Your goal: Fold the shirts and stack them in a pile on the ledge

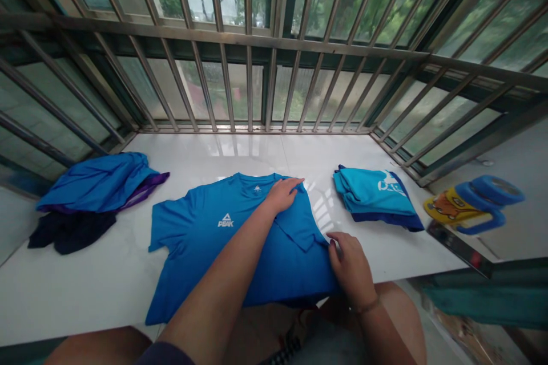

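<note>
A blue T-shirt [192, 256] with a white PEAK logo lies front up, its collar pointing away from me. The side on my right is folded inward, with the sleeve lying over the chest. My left hand [285, 195] rests flat on the shirt beside the collar, fingers stretched toward the right shoulder fold. At the shirt's right edge, my right hand [351, 267] is curled, with thumb and forefinger at the fabric. Its other fingers are partly hidden. My left forearm crosses over the shirt front and covers part of it.
A folded turquoise and navy garment [372, 194] lies to the right on the white ledge [274, 151]. Beyond it is a yellow and blue bottle [458, 205] by a dark flat box [460, 248]. Blue and purple clothes [100, 182] are heaped left. Metal bars [248, 40] line the windows.
</note>
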The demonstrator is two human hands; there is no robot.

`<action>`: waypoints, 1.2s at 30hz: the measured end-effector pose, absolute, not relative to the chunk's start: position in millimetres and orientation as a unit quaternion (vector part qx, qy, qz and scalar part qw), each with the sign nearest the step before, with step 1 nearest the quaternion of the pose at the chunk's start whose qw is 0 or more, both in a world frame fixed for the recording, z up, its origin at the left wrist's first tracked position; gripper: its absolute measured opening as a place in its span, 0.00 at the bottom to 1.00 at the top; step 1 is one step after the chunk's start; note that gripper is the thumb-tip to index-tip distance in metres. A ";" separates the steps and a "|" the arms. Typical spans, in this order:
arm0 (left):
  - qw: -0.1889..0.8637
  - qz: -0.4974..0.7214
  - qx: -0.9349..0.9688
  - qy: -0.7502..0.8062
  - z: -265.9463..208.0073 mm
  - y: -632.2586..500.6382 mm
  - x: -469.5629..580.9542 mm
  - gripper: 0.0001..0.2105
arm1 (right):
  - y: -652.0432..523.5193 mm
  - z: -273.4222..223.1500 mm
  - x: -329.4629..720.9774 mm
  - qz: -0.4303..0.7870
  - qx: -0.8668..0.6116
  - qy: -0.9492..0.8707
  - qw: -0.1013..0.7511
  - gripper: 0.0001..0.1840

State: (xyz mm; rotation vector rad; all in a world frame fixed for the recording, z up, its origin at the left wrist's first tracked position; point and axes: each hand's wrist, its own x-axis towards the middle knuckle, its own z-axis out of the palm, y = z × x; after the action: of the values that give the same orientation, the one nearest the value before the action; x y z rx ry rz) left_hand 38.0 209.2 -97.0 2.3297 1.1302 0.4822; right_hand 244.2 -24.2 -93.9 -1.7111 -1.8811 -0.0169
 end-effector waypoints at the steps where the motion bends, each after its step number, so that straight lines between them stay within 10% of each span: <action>1: 0.244 0.173 0.859 0.415 -97.5 208.5 38.6 0.25 | -25.7 -97.6 244.2 -0.006 -0.639 -0.713 0.289 0.13; 36: 0.072 0.216 0.860 0.457 -66.8 152.9 -6.6 0.25 | -25.0 -125.3 237.0 -0.001 -0.622 -0.747 0.233 0.22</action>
State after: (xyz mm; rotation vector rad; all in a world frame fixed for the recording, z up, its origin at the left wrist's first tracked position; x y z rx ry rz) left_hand -6.6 152.9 -66.8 2.5830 1.3740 0.6480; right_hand 237.0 -25.0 -125.3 -1.7081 -2.0525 -0.0028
